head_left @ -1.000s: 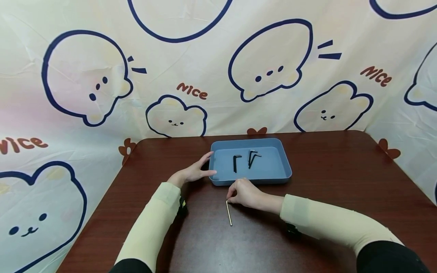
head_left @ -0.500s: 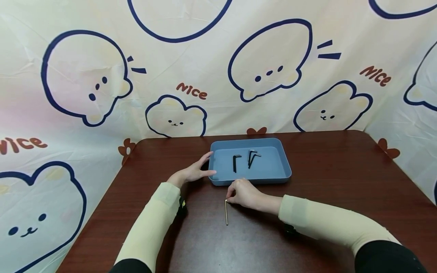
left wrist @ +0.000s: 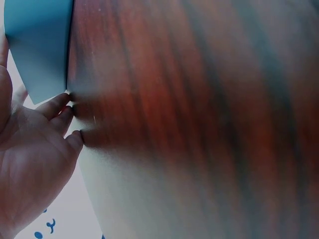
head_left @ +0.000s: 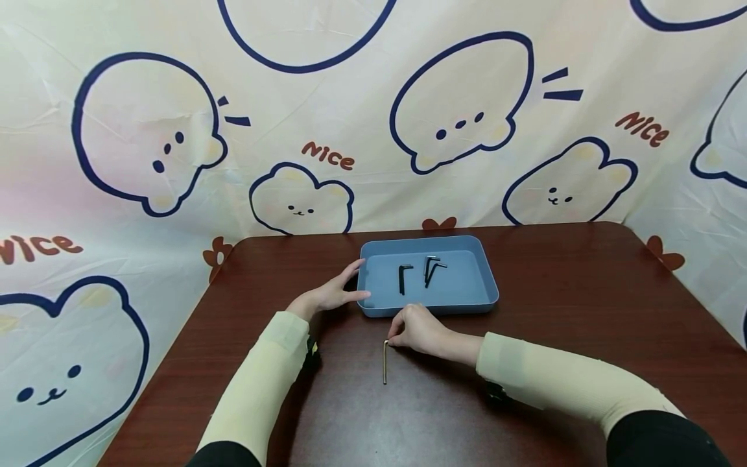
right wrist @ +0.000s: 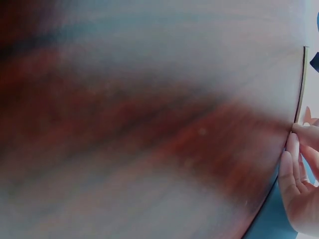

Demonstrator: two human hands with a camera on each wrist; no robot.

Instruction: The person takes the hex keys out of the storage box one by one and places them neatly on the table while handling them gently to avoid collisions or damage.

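Note:
In the head view, my right hand (head_left: 421, 329) pinches a gold-coloured hex key (head_left: 384, 364) by its bent end, between thumb and fingertips. Its long arm points toward my side of the table. The right wrist view also catches this hex key (right wrist: 301, 84), sticking out from the fingertips. My left hand (head_left: 328, 295) rests against the left edge of a blue tray (head_left: 432, 311), thumb and fingers spread along it; the left wrist view has this hand (left wrist: 35, 154) touching the tray's side. Inside the tray lie a black hex key (head_left: 401, 280) at left and two more close together (head_left: 429, 275).
The tray stands near the back of a dark brown wooden table (head_left: 560, 298). Behind it hangs a pale curtain (head_left: 373, 117) with cartoon bear drawings, which also runs down both sides of the table.
The long arm of the gold hex key has swung slightly to the left and now points nearly straight toward me. The left hand and tray have stayed put.

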